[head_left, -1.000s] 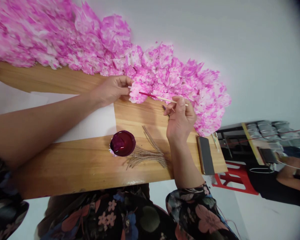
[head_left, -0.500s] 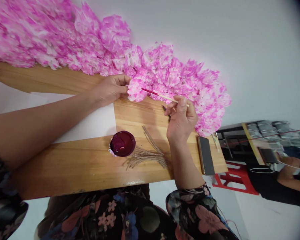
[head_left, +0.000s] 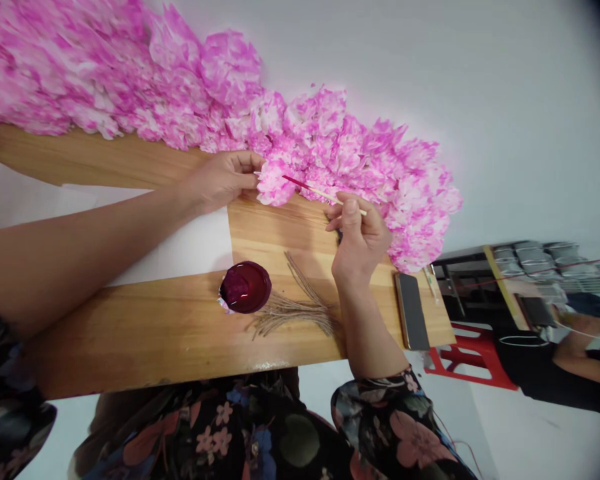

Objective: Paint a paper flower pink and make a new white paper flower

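Between the fingers of my left hand (head_left: pixel 230 179) is a pink and white artificial flower (head_left: pixel 275 183), held just in front of the heap of similar flowers (head_left: pixel 330 133). My right hand (head_left: pixel 360 230) pinches a thin wooden stick (head_left: pixel 325 195) whose far half is stained dark red. The stick's red tip lies at the held flower's petals. Below, on the wooden table (head_left: pixel 180 347), stands a small cup (head_left: pixel 245 287) of dark red liquid. A bundle of thin brown twine-like strands (head_left: pixel 295 313) lies beside the cup. A small dark tool, mostly hidden, sits behind my right hand.
White paper sheets (head_left: pixel 180 253) lie under my left forearm. A phone (head_left: pixel 411 311) rests near the table's right end. Past that end are a red plastic stool (head_left: pixel 473 357), a second table with grey stacked items (head_left: pixel 545 263), and another person's arm (head_left: pixel 580 347).
My right hand has shifted slightly left, sliding along the stick or moving with it, while the red tip stays at the petals. The flower in my left hand has moved marginally right.
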A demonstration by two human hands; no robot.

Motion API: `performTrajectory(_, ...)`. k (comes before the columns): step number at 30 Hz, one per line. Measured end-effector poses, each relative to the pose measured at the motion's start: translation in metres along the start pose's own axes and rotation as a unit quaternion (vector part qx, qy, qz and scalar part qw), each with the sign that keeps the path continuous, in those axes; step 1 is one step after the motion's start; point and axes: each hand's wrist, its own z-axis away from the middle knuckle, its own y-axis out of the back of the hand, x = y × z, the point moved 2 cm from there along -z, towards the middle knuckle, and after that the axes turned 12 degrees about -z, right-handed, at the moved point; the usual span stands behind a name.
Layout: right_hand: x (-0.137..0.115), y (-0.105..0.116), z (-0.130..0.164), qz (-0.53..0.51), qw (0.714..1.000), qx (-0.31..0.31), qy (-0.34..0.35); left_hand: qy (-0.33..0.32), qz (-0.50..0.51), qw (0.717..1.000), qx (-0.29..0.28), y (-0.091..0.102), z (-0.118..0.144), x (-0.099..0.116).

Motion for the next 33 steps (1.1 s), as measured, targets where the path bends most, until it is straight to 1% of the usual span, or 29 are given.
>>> performTrajectory(4, 0.0008, 0.0021, -0.0009, -0.013, 1.0, 0.016, 0.003, -0.002, -0.009, 1.0, 0.009, -0.0007, -0.0002, 0.0008)
performTrajectory(8, 0.0039, 0.0034, -0.0018, -0.043, 0.999, 0.026, 0.0, 0.0, -0.008, 1.0, -0.002, 0.0007, 0.0012, 0.0008)
performTrajectory(11, 0.0057, 0.0025, -0.0015, -0.056, 0.998, 0.015, -0.007, 0.01, -0.01, 1.0, -0.006, 0.0009, 0.0025, 0.0012)
performTrajectory(18, 0.0076, -0.0006, 0.0001, -0.027, 0.999, -0.005, -0.035, 0.001, -0.009, 1.0, -0.009, 0.0004, 0.0007, 0.0002)
performTrajectory(23, 0.0089, -0.0018, 0.0012, -0.039, 0.997, -0.038, -0.05, 0.005, -0.006, 1.0, -0.01, 0.0002, 0.0008, 0.0004)
performTrajectory(25, 0.0087, -0.0008, 0.0004, -0.04, 0.998, -0.029, -0.048, 0.009, -0.004, 1.0, -0.004, -0.0003, 0.0015, 0.0017)
performTrajectory(29, 0.0072, 0.0023, -0.0024, -0.04, 0.999, 0.01, -0.032, 0.018, 0.0, 1.0, 0.004, -0.0019, 0.0031, 0.0054)
performTrajectory(33, 0.0062, 0.0037, -0.0035, -0.038, 0.999, 0.018, -0.015, 0.031, -0.004, 0.999, 0.012, -0.0027, 0.0044, 0.0081)
